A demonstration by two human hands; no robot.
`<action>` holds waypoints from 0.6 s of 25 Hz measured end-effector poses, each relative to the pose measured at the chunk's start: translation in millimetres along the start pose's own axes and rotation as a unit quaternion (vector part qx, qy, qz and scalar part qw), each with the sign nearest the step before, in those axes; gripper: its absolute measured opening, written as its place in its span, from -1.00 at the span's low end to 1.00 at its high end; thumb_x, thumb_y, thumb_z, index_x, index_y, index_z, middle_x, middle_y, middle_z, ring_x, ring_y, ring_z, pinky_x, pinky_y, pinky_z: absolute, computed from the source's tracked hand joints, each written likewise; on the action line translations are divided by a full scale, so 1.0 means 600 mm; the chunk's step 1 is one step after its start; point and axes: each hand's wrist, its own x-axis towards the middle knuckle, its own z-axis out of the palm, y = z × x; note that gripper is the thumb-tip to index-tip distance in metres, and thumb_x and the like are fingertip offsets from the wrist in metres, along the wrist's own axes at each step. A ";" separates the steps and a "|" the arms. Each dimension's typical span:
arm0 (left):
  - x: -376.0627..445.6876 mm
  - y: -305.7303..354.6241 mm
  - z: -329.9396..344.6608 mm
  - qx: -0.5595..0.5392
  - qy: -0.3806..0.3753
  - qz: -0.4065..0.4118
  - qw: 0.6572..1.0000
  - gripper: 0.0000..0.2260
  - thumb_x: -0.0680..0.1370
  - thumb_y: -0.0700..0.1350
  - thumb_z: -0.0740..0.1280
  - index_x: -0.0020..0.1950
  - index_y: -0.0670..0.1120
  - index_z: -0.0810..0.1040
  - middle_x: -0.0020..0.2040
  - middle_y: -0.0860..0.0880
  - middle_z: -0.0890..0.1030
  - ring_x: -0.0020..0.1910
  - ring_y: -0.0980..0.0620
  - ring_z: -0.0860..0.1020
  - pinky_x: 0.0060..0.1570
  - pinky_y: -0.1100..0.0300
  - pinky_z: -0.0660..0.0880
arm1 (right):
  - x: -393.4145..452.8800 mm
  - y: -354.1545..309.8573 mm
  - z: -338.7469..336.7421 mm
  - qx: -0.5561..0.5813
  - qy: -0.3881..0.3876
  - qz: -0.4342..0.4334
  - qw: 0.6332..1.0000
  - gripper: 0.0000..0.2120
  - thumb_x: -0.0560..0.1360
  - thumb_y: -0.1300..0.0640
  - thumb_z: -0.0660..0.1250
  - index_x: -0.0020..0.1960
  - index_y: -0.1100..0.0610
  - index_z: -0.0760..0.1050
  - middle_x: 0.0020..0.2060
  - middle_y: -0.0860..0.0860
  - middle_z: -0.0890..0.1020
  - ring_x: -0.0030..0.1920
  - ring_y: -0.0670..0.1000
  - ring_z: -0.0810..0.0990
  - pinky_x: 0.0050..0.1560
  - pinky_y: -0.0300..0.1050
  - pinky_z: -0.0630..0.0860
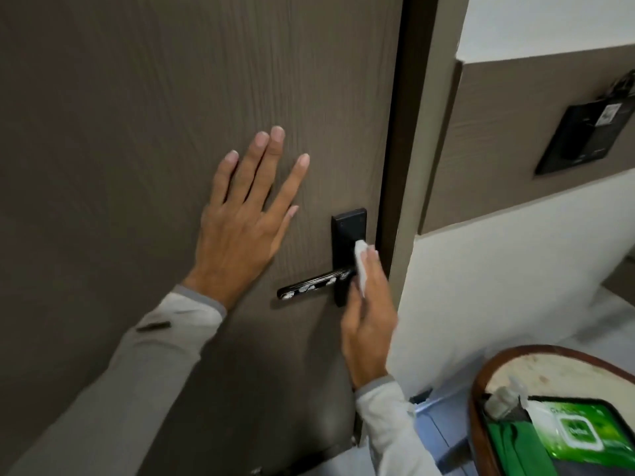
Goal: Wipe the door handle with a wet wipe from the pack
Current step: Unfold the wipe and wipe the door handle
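Observation:
A black lever door handle (311,285) sticks out to the left from a black backplate (347,231) on the brown door (137,115). White smears spot the lever. My right hand (369,317) is closed on a folded white wet wipe (360,266) and presses it against the backplate just above the lever's root. My left hand (245,218) lies flat on the door, fingers spread, up and left of the handle. The green wet wipe pack (580,434) lies at the bottom right, its white flap lifted.
The pack rests on a round table with a dark wooden rim (481,383), beside a small clear bottle (500,401). The door frame (415,166) runs right of the handle. A black wall panel (584,135) hangs on the right wall.

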 end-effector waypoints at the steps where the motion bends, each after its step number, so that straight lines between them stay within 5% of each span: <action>1: -0.003 -0.006 0.018 0.038 0.004 0.015 0.999 -0.51 0.77 0.01 0.22 0.69 -0.10 0.29 0.63 -0.29 0.21 0.61 -0.25 0.17 0.56 -0.21 0.21 | -0.008 0.014 0.015 -0.034 -0.012 -0.034 0.999 -0.57 0.68 0.31 0.26 0.53 0.26 0.28 0.51 0.19 0.42 0.56 0.18 0.38 0.59 -0.04 0.33; 4: -0.014 -0.009 0.048 0.079 0.043 0.015 0.996 -0.49 0.79 0.03 0.15 0.72 -0.07 0.19 0.65 -0.23 0.05 0.62 -0.18 0.01 0.59 -0.16 0.05 | -0.043 0.044 0.061 -0.148 -0.039 -0.184 0.971 -0.54 0.78 0.03 0.02 0.52 0.33 0.33 0.49 0.28 0.45 0.58 0.21 0.33 0.65 0.09 0.23; 7: -0.013 -0.013 0.059 0.070 0.059 0.036 0.995 -0.48 0.80 0.02 0.12 0.74 -0.07 0.13 0.68 -0.23 0.10 0.64 -0.15 -0.02 0.61 -0.14 -0.07 | -0.078 0.048 0.106 -0.166 -0.088 -0.302 0.934 -0.50 0.75 -0.03 -0.02 0.54 0.26 0.32 0.52 0.17 0.43 0.64 0.08 0.25 0.67 0.03 0.14; 12: -0.018 -0.009 0.062 0.086 0.076 0.026 0.993 -0.51 0.80 0.00 0.12 0.73 -0.08 0.17 0.65 -0.26 0.22 0.62 -0.17 0.04 0.58 -0.18 0.05 | -0.026 0.104 0.098 -0.212 0.079 -0.188 0.956 -0.55 0.75 0.14 0.09 0.57 0.31 0.18 0.54 0.27 0.27 0.69 0.10 0.04 0.69 0.08 0.07; 15: -0.015 -0.011 0.065 0.087 0.088 0.036 0.992 -0.51 0.81 0.00 0.11 0.73 -0.09 0.17 0.64 -0.27 0.24 0.63 -0.20 0.12 0.57 -0.18 0.06 | -0.069 0.100 0.146 -0.249 0.038 -0.270 0.929 -0.42 0.75 -0.03 0.00 0.65 0.28 0.02 0.66 0.25 0.10 0.70 0.17 -0.01 0.71 0.08 -0.02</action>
